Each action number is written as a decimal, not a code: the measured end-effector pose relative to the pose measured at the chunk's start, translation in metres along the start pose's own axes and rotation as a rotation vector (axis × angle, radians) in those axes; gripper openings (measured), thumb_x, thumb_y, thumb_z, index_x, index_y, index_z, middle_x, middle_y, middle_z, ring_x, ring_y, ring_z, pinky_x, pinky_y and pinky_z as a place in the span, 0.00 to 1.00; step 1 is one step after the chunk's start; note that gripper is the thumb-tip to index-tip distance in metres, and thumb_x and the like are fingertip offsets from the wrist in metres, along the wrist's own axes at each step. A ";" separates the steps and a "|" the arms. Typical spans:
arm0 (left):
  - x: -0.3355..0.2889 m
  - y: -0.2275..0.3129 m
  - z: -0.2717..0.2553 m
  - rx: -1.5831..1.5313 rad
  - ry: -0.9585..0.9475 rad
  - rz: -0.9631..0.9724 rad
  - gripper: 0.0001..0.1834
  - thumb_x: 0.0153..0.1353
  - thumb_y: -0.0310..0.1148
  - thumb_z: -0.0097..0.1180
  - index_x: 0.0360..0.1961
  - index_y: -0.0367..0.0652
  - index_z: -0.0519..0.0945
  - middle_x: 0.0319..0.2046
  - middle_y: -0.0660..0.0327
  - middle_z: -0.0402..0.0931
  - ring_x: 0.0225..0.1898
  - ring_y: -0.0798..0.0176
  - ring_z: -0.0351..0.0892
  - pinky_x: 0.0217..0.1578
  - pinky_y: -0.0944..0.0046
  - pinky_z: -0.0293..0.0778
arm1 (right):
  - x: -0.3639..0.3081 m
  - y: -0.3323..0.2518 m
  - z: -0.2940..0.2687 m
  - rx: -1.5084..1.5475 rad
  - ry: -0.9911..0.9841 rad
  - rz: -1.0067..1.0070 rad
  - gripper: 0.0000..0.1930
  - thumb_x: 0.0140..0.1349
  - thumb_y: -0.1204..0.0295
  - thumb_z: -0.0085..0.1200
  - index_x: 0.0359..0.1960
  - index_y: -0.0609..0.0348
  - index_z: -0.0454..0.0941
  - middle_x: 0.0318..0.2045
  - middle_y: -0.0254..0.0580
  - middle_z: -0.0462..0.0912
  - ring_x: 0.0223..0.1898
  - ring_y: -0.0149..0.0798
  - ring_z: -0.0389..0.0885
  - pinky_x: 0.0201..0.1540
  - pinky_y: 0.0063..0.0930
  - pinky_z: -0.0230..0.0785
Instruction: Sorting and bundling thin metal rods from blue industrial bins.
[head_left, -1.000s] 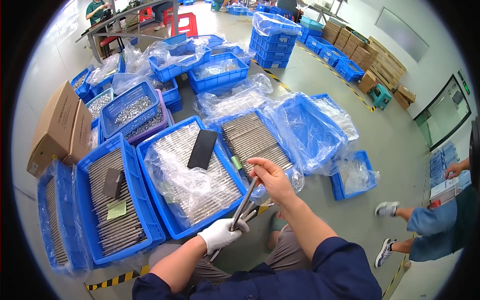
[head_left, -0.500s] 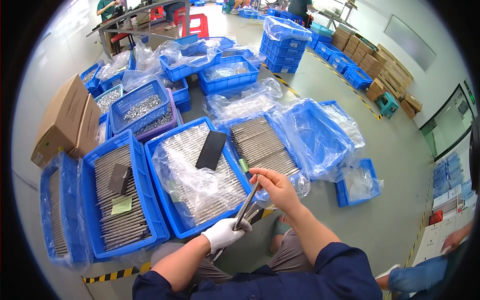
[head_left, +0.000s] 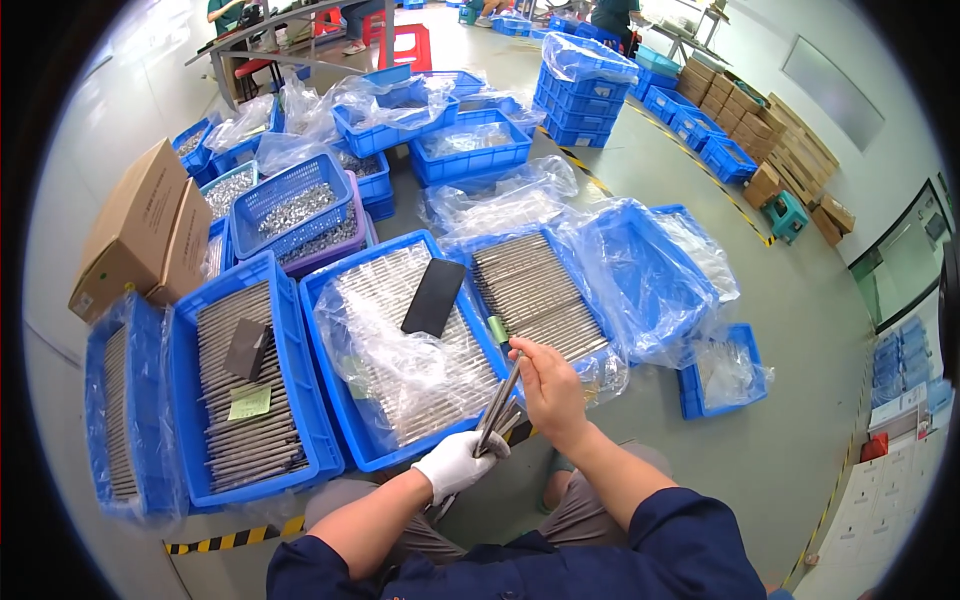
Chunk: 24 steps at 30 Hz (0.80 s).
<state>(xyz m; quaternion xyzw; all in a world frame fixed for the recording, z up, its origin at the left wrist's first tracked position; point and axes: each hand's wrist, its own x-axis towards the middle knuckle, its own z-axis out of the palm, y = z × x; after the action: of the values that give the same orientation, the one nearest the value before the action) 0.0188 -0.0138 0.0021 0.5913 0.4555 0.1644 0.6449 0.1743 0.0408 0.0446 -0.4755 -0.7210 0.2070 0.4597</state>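
Observation:
My left hand, in a white glove, is closed around several thin metal rods that slant up and away from it. My bare right hand pinches at the upper end of these rods with thumb and fingertips. Just beyond those fingertips, a small green cylinder lies at the near-left edge of a blue crate full of rods. To the left, a wider blue crate holds shiny rods, partly covered by clear plastic film. On these rods rests a black phone-like slab.
Further left, a blue crate of darker rods carries a dark block and a green note. A plastic-lined crate stands right. Behind are a basket of small metal parts, cardboard boxes and stacked crates.
The view has shifted slightly, moving the crates to the right in the picture. Both hands keep hold of the rods, with the right fingertips still at the upper end. The person at lower right has left view.

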 end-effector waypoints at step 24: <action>0.008 -0.007 -0.009 0.213 0.071 0.153 0.08 0.47 0.27 0.47 0.29 0.46 0.75 0.28 0.55 0.74 0.34 0.56 0.73 0.37 0.62 0.67 | 0.007 0.013 -0.015 0.724 -0.556 0.787 0.09 0.53 0.75 0.48 0.37 0.61 0.70 0.34 0.41 0.76 0.34 0.29 0.74 0.34 0.20 0.68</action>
<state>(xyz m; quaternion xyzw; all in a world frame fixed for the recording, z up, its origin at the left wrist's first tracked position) 0.0136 -0.0042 -0.0067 0.6834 0.4464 0.1846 0.5473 0.1929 0.0508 0.0461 -0.4480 -0.4677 0.7104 0.2754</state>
